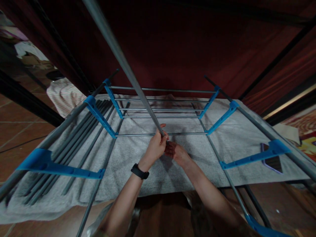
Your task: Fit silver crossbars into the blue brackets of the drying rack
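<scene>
My left hand (158,143), with a black watch at its wrist, is closed round the lower part of a long grey metal tube (128,70). The tube slants up and away to the upper left, past the top of the view. Just under its lower end is my right hand (174,150), fingers stretched out and palm partly turned up; whether it touches the tube I cannot tell. Around both hands stands a rack frame of grey tubes (163,134) joined by blue plastic brackets (101,117). Thin cross tubes run between its two sides beyond my hands.
Several loose grey tubes (76,141) lie side by side at the left on a grey blanket (158,177). A phone (273,161) rests on the right, beneath a blue bracket. Dark red fabric (172,49) hangs behind the frame. A striped cloth (64,95) is at the far left.
</scene>
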### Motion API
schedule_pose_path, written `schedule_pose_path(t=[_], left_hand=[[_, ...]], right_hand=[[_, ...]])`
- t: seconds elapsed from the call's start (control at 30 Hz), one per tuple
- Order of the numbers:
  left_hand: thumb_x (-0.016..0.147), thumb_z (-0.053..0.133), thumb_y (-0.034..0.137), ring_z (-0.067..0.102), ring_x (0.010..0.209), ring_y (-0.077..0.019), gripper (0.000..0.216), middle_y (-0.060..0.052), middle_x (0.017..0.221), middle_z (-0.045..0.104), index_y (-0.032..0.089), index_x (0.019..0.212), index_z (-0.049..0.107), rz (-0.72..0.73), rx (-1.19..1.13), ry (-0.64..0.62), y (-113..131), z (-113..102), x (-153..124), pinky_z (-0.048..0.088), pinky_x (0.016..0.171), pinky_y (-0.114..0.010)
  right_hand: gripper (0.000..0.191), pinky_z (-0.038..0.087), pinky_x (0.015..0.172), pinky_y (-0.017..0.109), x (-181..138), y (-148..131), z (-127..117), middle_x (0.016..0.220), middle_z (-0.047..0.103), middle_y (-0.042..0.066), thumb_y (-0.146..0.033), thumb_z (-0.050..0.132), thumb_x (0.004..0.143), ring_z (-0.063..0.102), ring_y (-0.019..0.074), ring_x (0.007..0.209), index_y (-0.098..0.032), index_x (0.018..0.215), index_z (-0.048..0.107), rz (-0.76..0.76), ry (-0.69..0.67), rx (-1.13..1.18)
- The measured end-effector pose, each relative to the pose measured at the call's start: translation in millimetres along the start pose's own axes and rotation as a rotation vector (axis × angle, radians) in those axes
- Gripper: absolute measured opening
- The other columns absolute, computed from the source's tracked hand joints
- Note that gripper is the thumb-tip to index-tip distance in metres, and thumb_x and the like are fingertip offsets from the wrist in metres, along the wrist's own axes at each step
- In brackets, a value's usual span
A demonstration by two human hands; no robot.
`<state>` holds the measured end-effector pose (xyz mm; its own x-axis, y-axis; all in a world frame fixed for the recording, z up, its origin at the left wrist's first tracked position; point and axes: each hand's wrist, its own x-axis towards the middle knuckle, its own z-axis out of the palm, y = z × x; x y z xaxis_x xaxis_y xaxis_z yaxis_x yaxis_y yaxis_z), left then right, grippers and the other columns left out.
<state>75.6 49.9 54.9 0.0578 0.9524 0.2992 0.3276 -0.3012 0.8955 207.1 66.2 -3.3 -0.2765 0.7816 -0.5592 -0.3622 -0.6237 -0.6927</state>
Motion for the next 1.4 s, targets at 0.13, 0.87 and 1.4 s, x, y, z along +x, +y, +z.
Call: schedule_pose_path(t=[0.13, 0.87, 1.4], left_hand=[[0.091, 0.04, 0.016, 0.058, 0.08, -0.0145, 0.048, -0.001, 0.087, 0.057, 0.02, 0.138, 0.032, 0.031, 0.023, 0.028, 3.8, -7.7, 0.3, 0.047, 0.081, -0.03], [0.088, 0.04, 0.021, 0.063, 0.093, -0.0218, 0.018, -0.005, 0.094, 0.068, 0.022, 0.099, 0.054, -0.071, 0.304, 0.103, -26.5, -65.4, -3.3, 0.047, 0.085, -0.036], [0.081, 0.038, 0.013, 0.064, 0.091, -0.0226, 0.027, -0.005, 0.09, 0.07, 0.02, 0.09, 0.062, -0.093, 0.55, -0.014, -48.2, -98.5, -16.8, 0.046, 0.082, -0.033]], right_hand=[[0.007, 0.05, 0.055, 0.025, -0.4, -1.2, -3.6, 0.075, 0.071, 0.006, -0.022, 0.063, 0.082, 0.063, 0.0136, 0.059, -0.018, 0.084, 0.068, -0.114, 0.002, -0.062], [0.018, 0.05, 0.071, 0.028, -6.5, -69.3, -49.6, 0.088, 0.075, 0.004, -0.025, 0.071, 0.068, 0.066, 0.0145, 0.075, -0.021, 0.086, 0.07, -0.508, 0.15, -0.063], [0.022, 0.051, 0.072, 0.029, -12.4, -82.6, -50.4, 0.089, 0.075, 0.003, -0.025, 0.073, 0.068, 0.065, 0.0149, 0.075, -0.021, 0.09, 0.07, -0.605, 0.134, -0.036]])
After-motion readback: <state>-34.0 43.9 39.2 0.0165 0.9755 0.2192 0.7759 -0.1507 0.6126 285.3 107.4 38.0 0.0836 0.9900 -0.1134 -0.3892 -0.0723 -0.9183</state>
